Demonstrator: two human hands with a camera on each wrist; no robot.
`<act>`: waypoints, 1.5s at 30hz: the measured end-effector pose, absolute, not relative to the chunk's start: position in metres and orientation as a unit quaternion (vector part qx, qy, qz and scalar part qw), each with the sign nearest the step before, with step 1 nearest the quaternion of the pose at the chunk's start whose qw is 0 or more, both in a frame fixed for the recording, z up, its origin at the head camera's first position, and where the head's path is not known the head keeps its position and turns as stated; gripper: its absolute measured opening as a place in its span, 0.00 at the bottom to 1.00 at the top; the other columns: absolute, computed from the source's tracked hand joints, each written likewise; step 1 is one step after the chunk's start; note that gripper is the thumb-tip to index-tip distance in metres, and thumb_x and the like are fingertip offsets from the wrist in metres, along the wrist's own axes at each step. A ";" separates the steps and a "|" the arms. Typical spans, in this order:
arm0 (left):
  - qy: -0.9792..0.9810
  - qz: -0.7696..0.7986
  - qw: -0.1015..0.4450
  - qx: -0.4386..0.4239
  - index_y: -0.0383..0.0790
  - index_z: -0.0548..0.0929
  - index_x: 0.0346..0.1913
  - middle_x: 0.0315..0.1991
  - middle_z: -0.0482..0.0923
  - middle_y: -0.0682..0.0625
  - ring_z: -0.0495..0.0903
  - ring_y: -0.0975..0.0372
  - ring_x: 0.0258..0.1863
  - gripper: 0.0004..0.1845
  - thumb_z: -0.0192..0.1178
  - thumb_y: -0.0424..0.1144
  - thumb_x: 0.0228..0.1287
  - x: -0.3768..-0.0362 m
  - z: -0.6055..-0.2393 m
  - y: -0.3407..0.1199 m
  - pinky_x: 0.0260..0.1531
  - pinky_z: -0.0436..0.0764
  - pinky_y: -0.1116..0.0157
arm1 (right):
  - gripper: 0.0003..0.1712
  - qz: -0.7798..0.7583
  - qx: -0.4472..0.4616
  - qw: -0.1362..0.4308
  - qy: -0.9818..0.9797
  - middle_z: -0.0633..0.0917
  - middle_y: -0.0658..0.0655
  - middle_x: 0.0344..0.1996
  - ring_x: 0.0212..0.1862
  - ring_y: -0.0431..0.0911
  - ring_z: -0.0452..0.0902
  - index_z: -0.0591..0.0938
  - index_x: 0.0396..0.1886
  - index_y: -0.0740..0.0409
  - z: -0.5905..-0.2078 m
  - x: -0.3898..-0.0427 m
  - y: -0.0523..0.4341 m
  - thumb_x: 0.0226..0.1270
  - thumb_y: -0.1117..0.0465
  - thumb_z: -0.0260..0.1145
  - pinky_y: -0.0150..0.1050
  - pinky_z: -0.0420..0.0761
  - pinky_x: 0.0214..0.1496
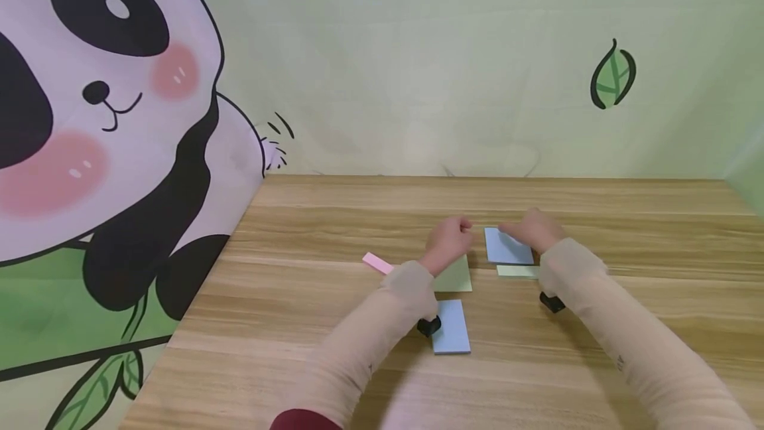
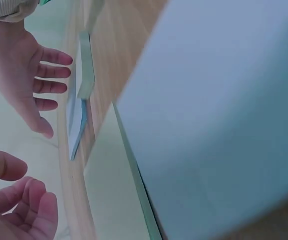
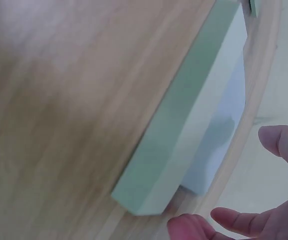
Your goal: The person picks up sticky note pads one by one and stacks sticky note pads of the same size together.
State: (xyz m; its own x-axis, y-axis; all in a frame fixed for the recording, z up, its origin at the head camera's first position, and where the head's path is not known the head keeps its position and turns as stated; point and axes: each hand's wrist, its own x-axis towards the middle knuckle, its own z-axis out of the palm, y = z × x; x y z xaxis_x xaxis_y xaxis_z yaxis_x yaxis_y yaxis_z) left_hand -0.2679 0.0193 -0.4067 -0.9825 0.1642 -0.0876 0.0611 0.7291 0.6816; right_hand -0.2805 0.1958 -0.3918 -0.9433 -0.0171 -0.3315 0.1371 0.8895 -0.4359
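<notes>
Right hand [image 1: 533, 229]: fingers straight, over blue pad [image 1: 507, 247], partly hiding it. Left hand [image 1: 449, 240]: loosely curled, empty, covering green pad [image 1: 456, 277] at 12 o'clock.

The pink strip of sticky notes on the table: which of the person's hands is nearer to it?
Left. The left hand hovers just right of the pink strip, above a green pad. The right hand is farther right, over the far blue pad.
</notes>
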 end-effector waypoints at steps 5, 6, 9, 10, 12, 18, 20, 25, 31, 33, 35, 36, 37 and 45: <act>0.937 0.331 0.070 0.085 0.42 0.78 0.47 0.43 0.79 0.53 0.75 0.65 0.33 0.15 0.49 0.38 0.58 -0.266 -0.404 0.002 0.35 0.72 0.70 | 0.36 -0.187 0.021 0.158 0.969 0.75 0.61 0.29 0.31 0.50 0.69 0.74 0.43 0.71 -0.393 -0.284 0.188 0.56 0.38 0.52 0.39 0.70 0.28; 0.938 0.328 0.073 0.088 0.42 0.78 0.47 0.42 0.79 0.52 0.75 0.64 0.33 0.14 0.50 0.38 0.58 -0.265 -0.403 -0.002 0.34 0.72 0.70 | 0.34 -0.179 0.019 0.154 0.972 0.73 0.58 0.25 0.28 0.48 0.67 0.76 0.38 0.69 -0.393 -0.284 0.187 0.56 0.38 0.52 0.37 0.67 0.25; 0.940 0.321 0.076 0.090 0.41 0.79 0.43 0.37 0.79 0.52 0.73 0.65 0.29 0.12 0.51 0.38 0.58 -0.266 -0.402 -0.012 0.30 0.71 0.71 | 0.32 -0.162 0.018 0.145 0.976 0.70 0.57 0.23 0.26 0.47 0.65 0.77 0.33 0.66 -0.394 -0.286 0.183 0.56 0.38 0.51 0.36 0.65 0.22; 0.940 0.321 0.079 0.089 0.41 0.79 0.43 0.36 0.78 0.52 0.72 0.65 0.28 0.11 0.51 0.38 0.58 -0.266 -0.402 -0.014 0.29 0.70 0.71 | 0.33 -0.156 0.019 0.143 0.977 0.70 0.59 0.24 0.26 0.48 0.65 0.77 0.33 0.66 -0.395 -0.286 0.182 0.56 0.38 0.51 0.36 0.66 0.22; 0.941 0.316 0.086 0.087 0.41 0.79 0.42 0.35 0.78 0.52 0.72 0.65 0.27 0.11 0.52 0.38 0.59 -0.267 -0.403 -0.020 0.27 0.70 0.72 | 0.34 -0.146 0.020 0.139 0.979 0.72 0.63 0.29 0.28 0.50 0.66 0.77 0.34 0.67 -0.395 -0.286 0.180 0.57 0.37 0.50 0.37 0.67 0.22; 0.942 0.307 0.099 0.091 0.39 0.77 0.30 0.23 0.72 0.53 0.66 0.66 0.21 0.05 0.52 0.36 0.58 -0.267 -0.405 -0.033 0.21 0.65 0.72 | 0.38 -0.118 0.021 0.133 0.984 0.76 0.71 0.39 0.36 0.56 0.69 0.78 0.39 0.71 -0.397 -0.285 0.174 0.57 0.37 0.49 0.43 0.70 0.31; 0.944 0.299 0.101 0.093 0.41 0.71 0.20 0.16 0.64 0.55 0.61 0.66 0.16 0.09 0.52 0.34 0.56 -0.267 -0.406 -0.037 0.17 0.59 0.72 | 0.38 -0.104 0.016 0.129 0.986 0.76 0.72 0.40 0.38 0.57 0.69 0.77 0.40 0.72 -0.398 -0.284 0.173 0.57 0.37 0.49 0.45 0.71 0.34; 0.957 0.257 0.114 0.071 0.46 0.61 0.12 0.10 0.55 0.56 0.55 0.66 0.11 0.17 0.52 0.35 0.53 -0.265 -0.408 -0.043 0.12 0.55 0.71 | 0.38 -0.089 0.012 0.124 0.988 0.78 0.70 0.37 0.36 0.55 0.70 0.78 0.39 0.72 -0.399 -0.283 0.169 0.58 0.37 0.49 0.44 0.71 0.32; 0.967 0.204 0.142 0.046 0.46 0.59 0.08 0.08 0.53 0.56 0.53 0.65 0.09 0.22 0.54 0.39 0.55 -0.264 -0.408 -0.046 0.10 0.54 0.71 | 0.37 -0.092 0.023 0.134 0.986 0.78 0.64 0.31 0.30 0.50 0.68 0.79 0.36 0.70 -0.398 -0.282 0.166 0.57 0.36 0.49 0.38 0.69 0.24; 0.970 0.191 0.140 0.050 0.46 0.58 0.07 0.08 0.52 0.56 0.53 0.65 0.09 0.22 0.54 0.39 0.54 -0.264 -0.410 -0.046 0.10 0.53 0.71 | 0.37 -0.091 0.023 0.140 0.986 0.77 0.63 0.29 0.28 0.49 0.68 0.79 0.36 0.69 -0.397 -0.281 0.165 0.57 0.36 0.49 0.37 0.69 0.23; 0.972 0.184 0.138 0.056 0.46 0.57 0.07 0.07 0.52 0.57 0.52 0.65 0.09 0.22 0.53 0.38 0.53 -0.264 -0.411 -0.047 0.10 0.52 0.71 | 0.37 -0.084 0.023 0.144 0.986 0.77 0.63 0.30 0.29 0.49 0.68 0.79 0.37 0.69 -0.397 -0.281 0.165 0.57 0.36 0.50 0.37 0.69 0.23; 0.972 0.180 0.136 0.059 0.46 0.57 0.07 0.07 0.51 0.57 0.52 0.65 0.09 0.22 0.53 0.38 0.53 -0.264 -0.412 -0.047 0.10 0.52 0.71 | 0.38 -0.080 0.021 0.145 0.986 0.77 0.64 0.31 0.30 0.50 0.68 0.79 0.38 0.69 -0.398 -0.281 0.164 0.57 0.36 0.49 0.38 0.70 0.24; 0.973 0.179 0.134 0.060 0.46 0.57 0.07 0.07 0.51 0.57 0.52 0.65 0.09 0.22 0.53 0.38 0.52 -0.264 -0.412 -0.047 0.10 0.52 0.71 | 0.38 -0.075 0.018 0.146 0.986 0.78 0.65 0.33 0.31 0.51 0.69 0.78 0.40 0.69 -0.398 -0.281 0.164 0.57 0.36 0.49 0.39 0.71 0.26; 0.974 0.168 0.139 0.056 0.46 0.60 0.08 0.08 0.54 0.57 0.54 0.65 0.10 0.21 0.53 0.39 0.54 -0.262 -0.411 -0.045 0.11 0.53 0.70 | 0.37 -0.070 0.013 0.140 0.988 0.76 0.71 0.45 0.44 0.59 0.70 0.76 0.46 0.69 -0.403 -0.283 0.162 0.58 0.38 0.49 0.49 0.72 0.42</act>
State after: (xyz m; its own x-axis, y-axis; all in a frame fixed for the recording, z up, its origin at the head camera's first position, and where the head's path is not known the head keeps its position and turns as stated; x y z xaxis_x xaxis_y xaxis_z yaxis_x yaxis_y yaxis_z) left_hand -0.2620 -0.0448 -0.4108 -0.9551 0.1554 -0.2522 0.0620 0.9374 0.3428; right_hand -0.2829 0.1619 -0.4027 -0.9607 0.0066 -0.2775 0.0454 0.9900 -0.1337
